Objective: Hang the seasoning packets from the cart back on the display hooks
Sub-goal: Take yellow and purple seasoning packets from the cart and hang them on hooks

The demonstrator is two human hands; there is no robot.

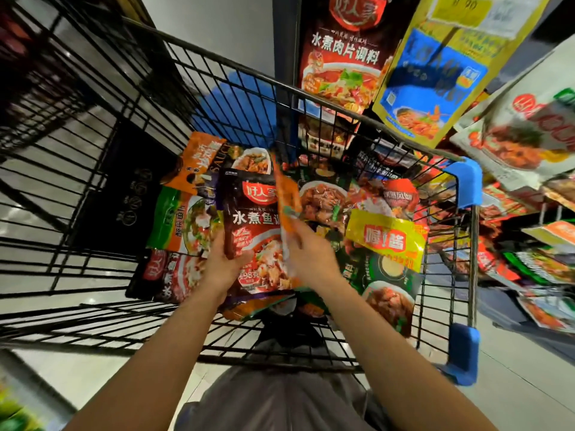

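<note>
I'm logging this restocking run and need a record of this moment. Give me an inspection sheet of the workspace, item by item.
Surface: black wire cart with blue corner guards, on a pale tiled floor.
Job's things: dark red packet held up over the cart; orange packet held edge-on beside it; many more packets lie loose in the cart, among them a yellow packet.
Clutter: nothing seen.
Grippers: left hand grips the dark red packet's lower left edge; right hand, motion-blurred, holds the orange packet.
Cables: nothing seen.
Surroundings: hanging packets on the display above and to the right; a yellow price tag, blurred.
</note>
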